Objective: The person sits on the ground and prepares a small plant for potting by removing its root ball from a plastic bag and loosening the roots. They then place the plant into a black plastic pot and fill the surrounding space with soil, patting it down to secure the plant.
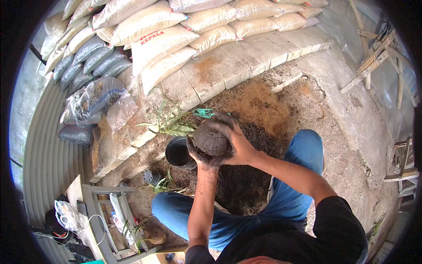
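Both my hands are held around a round, dark clump of soil (211, 140), raised between my knees. My left hand (201, 155) cups it from below and the left, fingers dirty with soil. My right hand (232, 135) presses its right and far side, slightly blurred. Just left of the clump stands a black plastic plant pot (178, 153), its mouth facing up. Long green leaves (173, 123) lie beyond the pot; whether they join the clump is hidden. A green hand trowel (203, 113) lies beyond my hands. Dark loose soil (242, 184) covers the ground below.
Brown coconut fibre (260, 105) is spread beyond the soil. A small black pot (151, 176) lies at left near another leafy plant (166, 183). Stacked filled sacks (165, 43) line the concrete block ledge (237, 62). A grey chair (108, 211) is at lower left, wooden poles (372, 62) at right.
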`<state>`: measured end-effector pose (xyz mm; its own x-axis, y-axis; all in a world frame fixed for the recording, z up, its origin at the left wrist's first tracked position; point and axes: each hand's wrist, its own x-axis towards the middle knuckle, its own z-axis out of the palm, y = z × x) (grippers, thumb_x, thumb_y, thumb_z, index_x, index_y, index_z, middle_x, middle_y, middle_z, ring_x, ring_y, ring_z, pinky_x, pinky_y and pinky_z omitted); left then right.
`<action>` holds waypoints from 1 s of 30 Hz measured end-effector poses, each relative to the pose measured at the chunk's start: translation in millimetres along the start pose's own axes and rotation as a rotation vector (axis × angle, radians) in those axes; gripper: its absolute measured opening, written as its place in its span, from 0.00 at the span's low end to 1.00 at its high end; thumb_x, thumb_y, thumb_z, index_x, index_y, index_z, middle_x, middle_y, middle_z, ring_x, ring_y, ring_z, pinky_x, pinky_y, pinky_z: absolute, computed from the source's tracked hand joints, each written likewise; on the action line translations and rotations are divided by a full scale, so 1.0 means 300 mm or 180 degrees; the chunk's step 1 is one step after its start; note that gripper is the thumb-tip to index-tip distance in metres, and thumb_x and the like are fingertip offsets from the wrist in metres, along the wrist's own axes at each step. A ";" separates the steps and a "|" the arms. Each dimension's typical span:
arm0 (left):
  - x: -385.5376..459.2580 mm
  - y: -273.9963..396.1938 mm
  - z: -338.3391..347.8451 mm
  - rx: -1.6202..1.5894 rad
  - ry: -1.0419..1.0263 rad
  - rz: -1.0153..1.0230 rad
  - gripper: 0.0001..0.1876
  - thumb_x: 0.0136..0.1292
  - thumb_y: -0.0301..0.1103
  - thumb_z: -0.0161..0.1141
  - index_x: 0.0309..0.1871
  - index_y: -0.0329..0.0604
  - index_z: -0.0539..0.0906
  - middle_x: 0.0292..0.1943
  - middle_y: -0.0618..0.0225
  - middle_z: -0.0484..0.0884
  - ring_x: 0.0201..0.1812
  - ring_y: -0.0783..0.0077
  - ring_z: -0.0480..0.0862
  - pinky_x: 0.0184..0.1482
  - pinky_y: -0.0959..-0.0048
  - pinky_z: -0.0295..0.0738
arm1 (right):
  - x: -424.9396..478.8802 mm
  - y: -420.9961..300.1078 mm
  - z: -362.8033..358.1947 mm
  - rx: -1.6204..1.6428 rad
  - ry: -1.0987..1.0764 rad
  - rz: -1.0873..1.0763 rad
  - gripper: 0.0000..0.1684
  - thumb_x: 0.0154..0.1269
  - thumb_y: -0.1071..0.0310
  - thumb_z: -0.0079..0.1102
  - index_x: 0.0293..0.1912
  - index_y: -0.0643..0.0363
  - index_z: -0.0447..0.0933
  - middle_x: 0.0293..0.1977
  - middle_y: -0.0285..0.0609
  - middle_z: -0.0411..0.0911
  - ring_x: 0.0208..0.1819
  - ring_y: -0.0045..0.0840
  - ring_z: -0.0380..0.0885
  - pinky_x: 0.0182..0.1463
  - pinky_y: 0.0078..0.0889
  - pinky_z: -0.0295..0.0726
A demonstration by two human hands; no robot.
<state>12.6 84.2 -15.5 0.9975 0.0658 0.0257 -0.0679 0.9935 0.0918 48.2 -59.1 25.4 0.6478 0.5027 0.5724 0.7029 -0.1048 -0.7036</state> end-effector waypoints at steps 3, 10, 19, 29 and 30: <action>-0.001 -0.034 0.056 0.0364 0.0148 0.0084 0.34 0.63 0.58 0.46 0.65 0.43 0.68 0.60 0.54 0.71 0.59 0.50 0.72 0.63 0.50 0.67 | -0.029 0.042 0.063 0.1807 0.0528 0.1181 0.54 0.46 0.54 0.75 0.68 0.56 0.55 0.69 0.49 0.50 0.70 0.39 0.53 0.73 0.45 0.48; 0.007 0.009 -0.090 0.0910 0.0415 0.0605 0.36 0.62 0.62 0.46 0.66 0.45 0.66 0.60 0.56 0.71 0.59 0.53 0.72 0.62 0.52 0.69 | -0.016 -0.036 0.022 -0.0360 -0.0436 0.0029 0.47 0.46 0.60 0.73 0.64 0.55 0.61 0.65 0.55 0.54 0.69 0.43 0.53 0.71 0.44 0.55; 0.056 -0.039 0.033 0.2162 0.0640 0.0571 0.29 0.64 0.53 0.55 0.58 0.36 0.74 0.53 0.58 0.78 0.52 0.58 0.79 0.55 0.55 0.76 | 0.008 0.085 0.108 0.3874 0.0629 0.1600 0.34 0.72 0.42 0.41 0.66 0.56 0.60 0.63 0.38 0.62 0.65 0.26 0.61 0.70 0.36 0.56; 0.218 -0.032 -0.332 0.2999 0.2027 0.1240 0.32 0.59 0.30 0.64 0.64 0.28 0.65 0.56 0.51 0.75 0.50 0.57 0.80 0.49 0.60 0.78 | 0.020 0.477 0.112 0.5169 0.0464 0.3306 0.26 0.70 0.52 0.42 0.55 0.61 0.72 0.53 0.49 0.76 0.52 0.34 0.78 0.60 0.39 0.73; 0.205 -0.076 -0.349 0.2880 0.2001 0.1081 0.32 0.59 0.30 0.65 0.64 0.28 0.65 0.57 0.51 0.73 0.51 0.56 0.79 0.50 0.60 0.78 | 0.020 0.536 0.059 0.4768 0.0399 0.3556 0.26 0.69 0.52 0.44 0.55 0.62 0.72 0.51 0.50 0.77 0.50 0.35 0.78 0.59 0.39 0.74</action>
<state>77.7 75.3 -120.4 0.7414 0.6045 -0.2914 -0.0704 0.5019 0.8621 160.0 -57.9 -91.9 0.6310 0.6771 -0.3786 -0.7685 0.4787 -0.4246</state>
